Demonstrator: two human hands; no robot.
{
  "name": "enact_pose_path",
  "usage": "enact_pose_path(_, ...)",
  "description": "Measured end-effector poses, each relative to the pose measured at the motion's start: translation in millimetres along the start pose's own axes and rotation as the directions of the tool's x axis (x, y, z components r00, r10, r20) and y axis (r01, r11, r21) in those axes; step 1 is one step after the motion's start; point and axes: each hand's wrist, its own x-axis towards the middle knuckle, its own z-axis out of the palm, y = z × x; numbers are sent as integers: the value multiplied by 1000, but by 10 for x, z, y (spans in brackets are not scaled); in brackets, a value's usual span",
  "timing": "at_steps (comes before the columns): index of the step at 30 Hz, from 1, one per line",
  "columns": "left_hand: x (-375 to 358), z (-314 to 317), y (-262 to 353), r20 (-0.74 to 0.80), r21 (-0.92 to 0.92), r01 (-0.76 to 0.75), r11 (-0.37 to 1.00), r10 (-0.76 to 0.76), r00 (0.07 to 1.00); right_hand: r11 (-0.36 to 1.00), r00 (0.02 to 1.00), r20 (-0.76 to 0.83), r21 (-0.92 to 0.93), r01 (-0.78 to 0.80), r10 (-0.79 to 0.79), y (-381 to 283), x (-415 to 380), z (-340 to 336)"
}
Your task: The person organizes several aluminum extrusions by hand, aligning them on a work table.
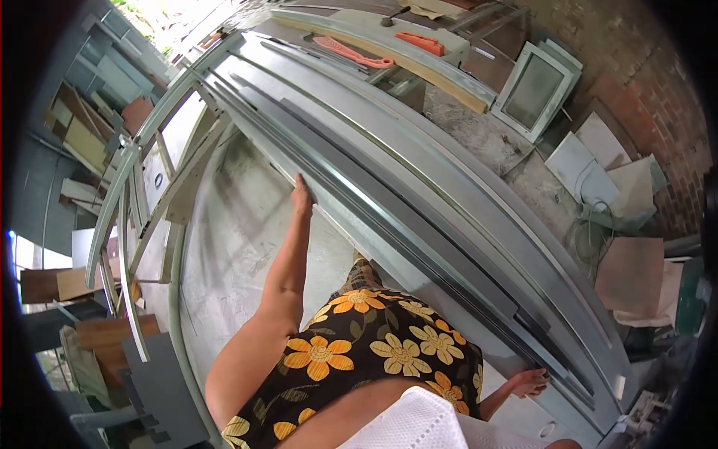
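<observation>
Long grey metal profiles [359,196] lie side by side on a long workbench [479,161], running from upper left to lower right. My left hand [301,196] is at the near edge of the closest profile, its fingers closed against that edge, with the arm stretched out. At the lower right, near the other end of the profiles, my right hand [529,382] has its fingers curled at the same near edge. The undersides of both grips are partly hidden.
An orange-handled saw [351,52] and an orange tool [420,43] lie beyond the profiles. A metal frame [138,172] stands at left. Wooden boards [116,340] lean at lower left. A framed glass panel [532,90] and loose panels [583,168] stand by the brick wall [651,90].
</observation>
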Motion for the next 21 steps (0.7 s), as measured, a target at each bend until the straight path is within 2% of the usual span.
enact_pose_path(2,-174,53,57,15,27,28,999,-28,999,1000,1000,-6,-11,0,0,-3,105,3)
enact_pose_path(8,-252,51,-179,-18,151,-6,988,9,1000,995,999,-41,-98,-21,17,179,339,36)
enact_pose_path(13,-734,154,-246,35,94,-48,994,45,998,997,999,-33,-68,-37,35,349,639,149)
enact_pose_path(17,-948,120,-243,131,86,21,996,-33,991,995,999,-23,-90,-47,45,512,855,224)
enact_pose_path(21,-1157,135,-361,157,96,26,995,-41,987,997,999,-20,-72,-36,34,692,1046,349)
